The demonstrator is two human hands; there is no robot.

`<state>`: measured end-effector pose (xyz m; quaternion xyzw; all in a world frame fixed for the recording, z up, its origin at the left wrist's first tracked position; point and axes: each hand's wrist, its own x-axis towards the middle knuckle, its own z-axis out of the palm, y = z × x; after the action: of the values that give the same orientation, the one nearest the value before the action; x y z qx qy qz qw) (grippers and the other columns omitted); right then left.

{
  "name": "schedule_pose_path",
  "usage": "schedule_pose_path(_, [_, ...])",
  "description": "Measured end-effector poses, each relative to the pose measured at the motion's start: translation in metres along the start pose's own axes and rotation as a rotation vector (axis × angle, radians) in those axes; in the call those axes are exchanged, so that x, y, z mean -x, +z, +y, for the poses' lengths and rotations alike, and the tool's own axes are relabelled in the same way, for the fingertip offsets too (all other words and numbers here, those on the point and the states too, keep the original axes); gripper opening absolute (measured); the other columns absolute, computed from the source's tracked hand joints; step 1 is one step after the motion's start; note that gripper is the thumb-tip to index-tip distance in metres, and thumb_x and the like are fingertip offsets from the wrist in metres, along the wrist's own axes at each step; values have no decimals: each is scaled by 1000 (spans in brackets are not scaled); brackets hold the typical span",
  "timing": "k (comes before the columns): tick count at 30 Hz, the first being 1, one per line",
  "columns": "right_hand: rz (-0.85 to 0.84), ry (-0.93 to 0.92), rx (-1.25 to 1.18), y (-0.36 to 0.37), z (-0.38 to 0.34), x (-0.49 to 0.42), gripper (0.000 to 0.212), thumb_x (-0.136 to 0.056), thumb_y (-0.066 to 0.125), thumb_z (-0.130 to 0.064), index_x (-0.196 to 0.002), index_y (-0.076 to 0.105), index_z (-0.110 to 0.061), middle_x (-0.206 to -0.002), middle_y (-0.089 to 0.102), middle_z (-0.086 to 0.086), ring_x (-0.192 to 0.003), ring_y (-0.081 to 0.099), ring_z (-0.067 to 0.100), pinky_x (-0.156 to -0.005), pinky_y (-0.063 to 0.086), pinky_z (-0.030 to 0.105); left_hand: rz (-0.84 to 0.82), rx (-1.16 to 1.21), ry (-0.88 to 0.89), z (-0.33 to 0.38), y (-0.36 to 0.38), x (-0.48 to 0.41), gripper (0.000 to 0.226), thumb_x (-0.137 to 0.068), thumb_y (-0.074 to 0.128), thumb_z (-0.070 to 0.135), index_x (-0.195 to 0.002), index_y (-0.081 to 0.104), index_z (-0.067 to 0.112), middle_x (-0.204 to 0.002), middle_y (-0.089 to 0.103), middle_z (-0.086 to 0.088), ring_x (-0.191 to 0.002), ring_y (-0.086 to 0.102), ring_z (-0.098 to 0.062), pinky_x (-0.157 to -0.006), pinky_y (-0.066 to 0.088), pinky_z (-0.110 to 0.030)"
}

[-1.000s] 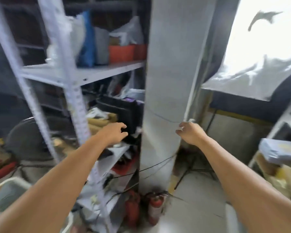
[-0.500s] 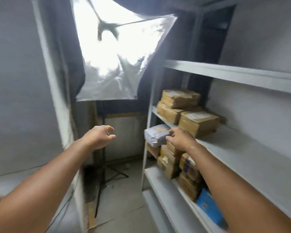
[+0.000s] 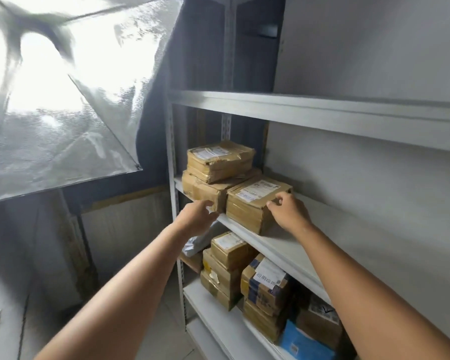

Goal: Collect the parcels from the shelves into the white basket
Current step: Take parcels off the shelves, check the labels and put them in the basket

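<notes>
Head cam: my right hand (image 3: pixel 289 214) grips the front parcel (image 3: pixel 250 206) by its corner on the shelf (image 3: pixel 283 245), fingers (image 3: pixel 283 197) curled; left hand (image 3: pixel 196 216) loose, holding nothing.

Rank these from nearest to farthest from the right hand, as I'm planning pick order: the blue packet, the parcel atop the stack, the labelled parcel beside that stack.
1. Labelled parcel, on the middle shelf: the right hand holds its corner.
2. Parcel atop the stack, same level, further left.
3. Blue packet, down on the lower shelf.
</notes>
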<state>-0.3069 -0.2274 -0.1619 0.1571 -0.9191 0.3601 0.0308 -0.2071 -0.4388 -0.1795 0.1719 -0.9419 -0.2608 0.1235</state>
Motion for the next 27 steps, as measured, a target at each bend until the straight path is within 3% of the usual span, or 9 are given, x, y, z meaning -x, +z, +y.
schedule_pose_path(3, [53,102,-40,18,2,-23,55,-94,55,-40,-141,43,-15,-141,50,8,-126,50,30,-98,42,37,-44,78,61,2,27,-40,33,-92,56,32,-121,57,15,-112,67,-11,-97,62,-25,-80,50,-35])
schedule_pose_path(6, [59,227,-133,36,5,-40,61,-92,56,-44,-142,40,-12,-141,49,11,-127,48,31,-100,41,38,-80,210,54,1,52,-71,46,-93,56,34,-133,48,13,-126,60,-10,-109,57,-26,-88,46,-33])
schedule_pose_path(8, [28,306,-250,46,6,-48,58,-91,56,-45,-137,46,-12,-133,54,11,-120,52,30,-99,46,41,-61,291,37,-1,61,-86,50,-93,55,35,-136,42,12,-126,58,-11,-105,56,-24,-83,43,-32])
schedule_pose_path(11, [41,387,-481,55,6,-55,45,-89,59,-40,-127,53,-16,-121,61,7,-108,58,26,-92,52,47,-9,343,44,-7,63,-100,40,-93,55,39,-122,48,12,-112,62,-9,-89,54,-18,-74,42,-30])
schedule_pose_path(19, [97,373,-654,56,7,-41,21,-94,58,-23,-114,62,-21,-104,69,1,-92,67,17,-74,59,39,-87,518,125,-22,57,-93,49,-90,57,48,-123,49,12,-111,60,-5,-99,59,-20,-86,53,-38])
schedule_pose_path(21, [103,353,-665,53,10,-32,15,-94,58,-22,-108,63,-26,-98,69,-4,-89,66,12,-68,58,37,-103,589,101,-21,58,-89,50,-88,56,54,-117,49,14,-111,59,-4,-96,59,-16,-76,53,-31])
schedule_pose_path(23, [95,318,-675,50,12,-21,21,-94,58,-19,-113,63,-26,-95,69,-11,-86,65,5,-62,54,30,-118,690,54,-16,59,-81,53,-87,54,58,-115,49,14,-111,58,-6,-90,57,-12,-67,49,-25])
schedule_pose_path(27, [73,216,-635,45,19,3,45,-93,60,-10,-137,50,-15,-122,64,-8,-83,58,-11,-60,46,8,-228,868,-61,-6,64,-64,63,-90,55,52,-139,44,14,-129,53,-8,-113,54,-22,-97,48,-42])
